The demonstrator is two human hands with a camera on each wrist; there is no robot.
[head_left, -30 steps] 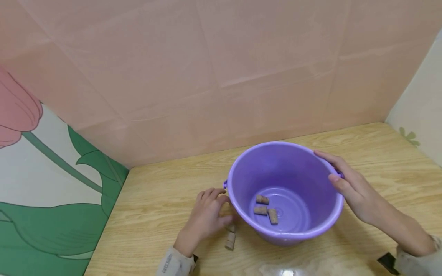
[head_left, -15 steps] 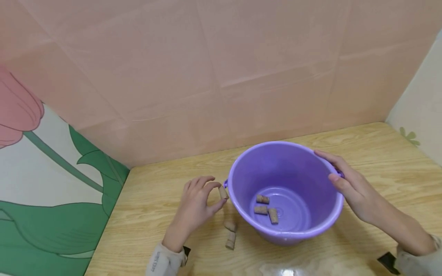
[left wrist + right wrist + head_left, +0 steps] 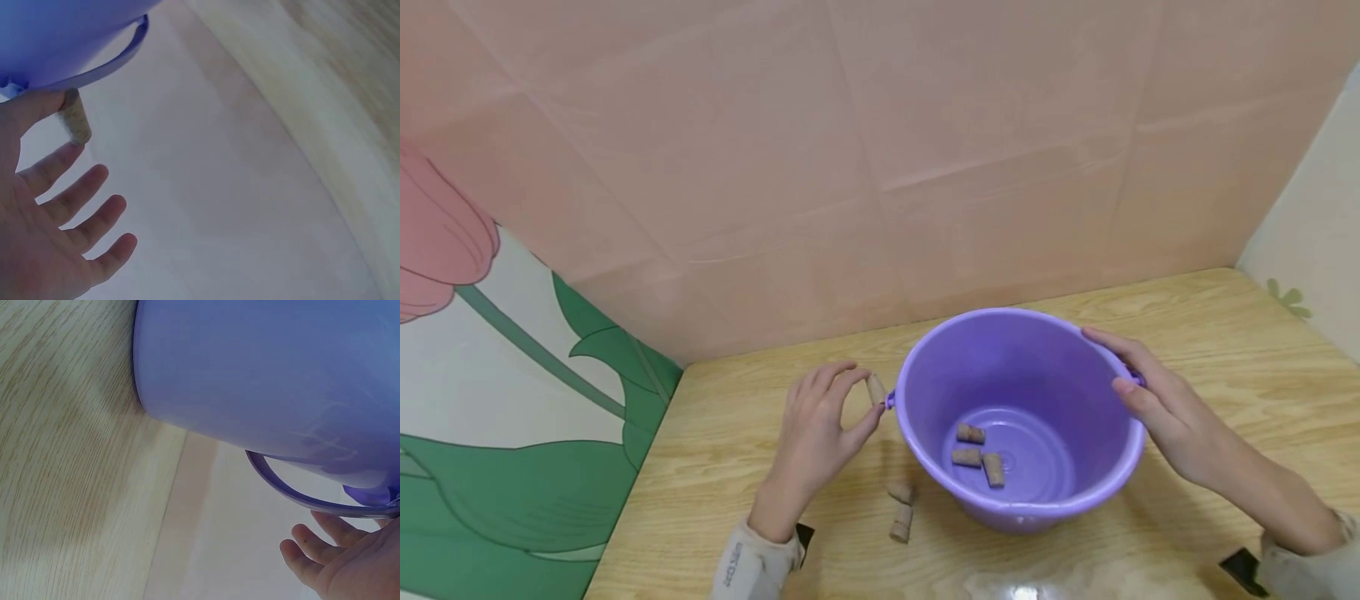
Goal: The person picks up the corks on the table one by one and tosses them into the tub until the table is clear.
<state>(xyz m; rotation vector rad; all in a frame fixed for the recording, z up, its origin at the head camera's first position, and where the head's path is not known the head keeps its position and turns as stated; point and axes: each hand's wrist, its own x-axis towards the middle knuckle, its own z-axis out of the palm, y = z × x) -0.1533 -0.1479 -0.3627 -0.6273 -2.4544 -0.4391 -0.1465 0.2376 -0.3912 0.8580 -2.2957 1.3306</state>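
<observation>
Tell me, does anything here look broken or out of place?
Nothing looks plainly broken. The only mild oddity might be two corks lying loose on the table beside the bucket, while three corks lie inside it. The left hand pinches another cork.

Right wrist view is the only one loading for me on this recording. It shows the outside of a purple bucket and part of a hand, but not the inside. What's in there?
Observer: Three small corks lie on the floor of the purple bucket, as the head view shows.
Operator: Thanks. What is the left hand doing?
Observer: It pinches another cork between thumb and index finger.
Operator: Anything loose on the table that I'm missing?
Observer: Yes, two more pieces lie on it close to each other, by the bucket's near left side in the head view.
</observation>
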